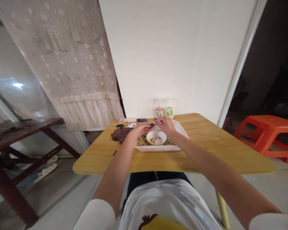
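Note:
My left hand (pixel 140 129) and my right hand (pixel 165 125) meet above a white plastic tray (pixel 158 148), and their fingers pinch a small dark brown strip (pixel 152 125). Directly below them, a white bowl (pixel 156 137) with a dark rim holds a pale mix and sits on a layer of tan beans (pixel 144 141) in the tray. A pile of flat dark brown pieces (pixel 120 134) lies on the table to the left of the tray, close to my left hand. The hands partly hide the tray's far side.
The tray stands on a yellow wooden table (pixel 206 150) against a white wall. Two small bottles (pixel 159 111) (pixel 169 109) and a pink case (pixel 127 120) stand along the far edge. A red plastic stool (pixel 266 134) is at right, and a dark wooden bench (pixel 19 134) at left.

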Demonstrator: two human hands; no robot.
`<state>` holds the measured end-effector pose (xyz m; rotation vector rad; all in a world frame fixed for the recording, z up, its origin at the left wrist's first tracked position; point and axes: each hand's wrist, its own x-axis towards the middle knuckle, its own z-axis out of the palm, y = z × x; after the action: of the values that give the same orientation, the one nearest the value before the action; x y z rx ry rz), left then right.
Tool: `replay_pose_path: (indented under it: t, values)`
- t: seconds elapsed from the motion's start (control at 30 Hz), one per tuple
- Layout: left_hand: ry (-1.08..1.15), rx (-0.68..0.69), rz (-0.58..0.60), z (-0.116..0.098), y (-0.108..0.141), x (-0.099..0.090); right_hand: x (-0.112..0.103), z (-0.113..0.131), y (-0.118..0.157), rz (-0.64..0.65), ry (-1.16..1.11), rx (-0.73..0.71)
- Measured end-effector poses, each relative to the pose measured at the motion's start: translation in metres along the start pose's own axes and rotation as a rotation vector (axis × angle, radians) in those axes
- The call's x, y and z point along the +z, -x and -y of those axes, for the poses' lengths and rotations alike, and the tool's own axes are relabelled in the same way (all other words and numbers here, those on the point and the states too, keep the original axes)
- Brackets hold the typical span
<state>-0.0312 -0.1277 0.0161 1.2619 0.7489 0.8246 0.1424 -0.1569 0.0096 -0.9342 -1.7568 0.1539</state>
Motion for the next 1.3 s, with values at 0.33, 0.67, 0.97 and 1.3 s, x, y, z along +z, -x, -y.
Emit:
replay_pose_path:
  t: [0.33, 0.67, 0.97, 1.3]
  values:
    - [0.004, -0.001, -0.016, -0.0003, -0.0005, 0.0017, -0.0001, 0.0004, -0.0015, 0.019, 0.031, 0.011]
    - [0.022, 0.006, -0.033, -0.0010, -0.0006, 0.0025, -0.0002, 0.0000, -0.0001, 0.058, -0.016, 0.003]
    - [0.028, 0.007, -0.047, 0.0003, -0.0026, 0.0006, 0.0013, -0.0024, -0.0002, 0.045, -0.052, -0.015]
    - [-0.002, 0.010, -0.026, -0.0024, -0.0007, 0.0037, -0.0004, -0.0057, -0.0014, 0.012, -0.055, 0.017]
